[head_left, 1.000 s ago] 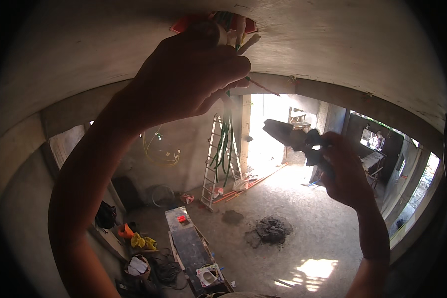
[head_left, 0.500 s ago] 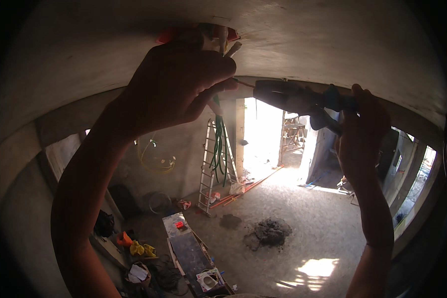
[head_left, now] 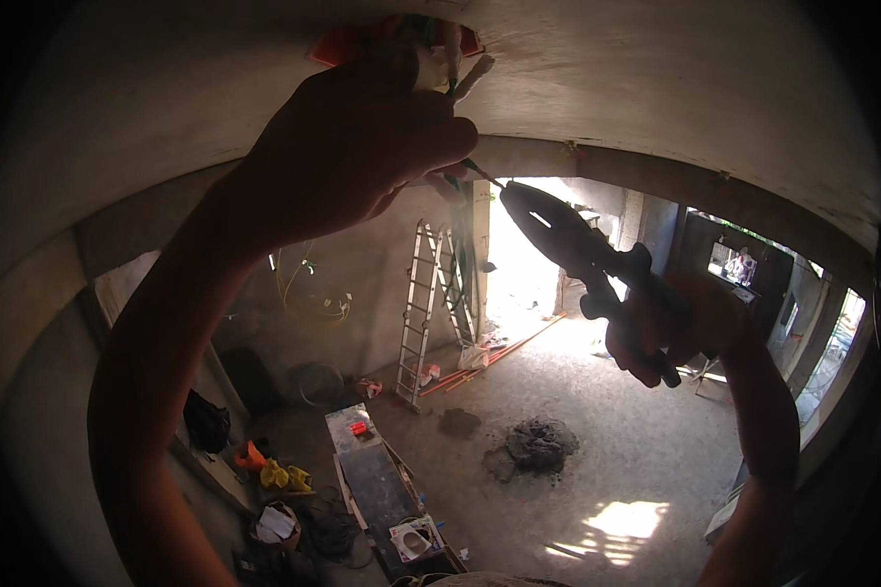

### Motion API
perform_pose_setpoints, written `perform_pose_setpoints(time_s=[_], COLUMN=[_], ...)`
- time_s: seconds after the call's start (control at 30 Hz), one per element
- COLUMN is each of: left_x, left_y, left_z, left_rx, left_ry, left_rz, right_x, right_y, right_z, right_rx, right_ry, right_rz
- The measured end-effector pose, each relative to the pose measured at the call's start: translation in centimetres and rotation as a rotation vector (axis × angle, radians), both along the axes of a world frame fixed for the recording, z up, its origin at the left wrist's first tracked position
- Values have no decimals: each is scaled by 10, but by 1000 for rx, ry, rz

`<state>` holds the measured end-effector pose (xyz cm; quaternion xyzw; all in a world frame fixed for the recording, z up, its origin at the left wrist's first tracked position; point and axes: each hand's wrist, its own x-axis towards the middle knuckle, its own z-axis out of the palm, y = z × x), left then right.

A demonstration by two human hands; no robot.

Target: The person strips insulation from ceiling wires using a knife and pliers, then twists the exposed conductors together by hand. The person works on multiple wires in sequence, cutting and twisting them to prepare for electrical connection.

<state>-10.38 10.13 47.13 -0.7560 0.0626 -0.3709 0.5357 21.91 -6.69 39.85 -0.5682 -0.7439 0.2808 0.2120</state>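
Note:
Close under the ceiling my left hand (head_left: 367, 161) is closed, its thumb and fingers pinching a green electrical wire (head_left: 473, 165). The wire's thin bare end sticks out to the right and meets the jaw tips of a pair of pliers (head_left: 548, 225). My right hand (head_left: 685, 318) is wrapped round the handles of those pliers, which slant down to the right. Above my left hand, a red junction box (head_left: 335, 44) is set in the ceiling, partly covered by that hand. Pale wrapped wire ends (head_left: 475, 76) stick out beside it. More green wires (head_left: 467, 245) hang below the left hand.
A folding ladder (head_left: 416, 318) leans open by the far wall, near orange pipes (head_left: 504, 354) on the floor. Below me stands a long narrow bench (head_left: 372, 479). A heap of dark mortar (head_left: 538, 447) lies on the floor. Bright light enters through a doorway (head_left: 524, 274).
My right hand has moved lower, and the pliers have swung from nearly level to a downward slant. My left hand keeps its pinch on the wire, nearly in place.

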Motion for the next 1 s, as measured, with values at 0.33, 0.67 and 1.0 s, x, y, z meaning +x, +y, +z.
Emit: perform_pose_setpoints(time_s=[0.33, 0.67, 1.0], left_x=[6, 6, 5], left_y=[-5, -7, -17], left_z=[-8, -4, -9], left_rx=[-108, -115, -121], left_ry=[-101, -115, -139], left_rz=[-101, -113, 0], right_x=[14, 11, 16], right_y=[20, 22, 18], right_z=[-50, -33, -33], right_rx=[1402, 1724, 1766], right_ry=[-960, -1200, -1243], right_rz=[-536, -822, -797])
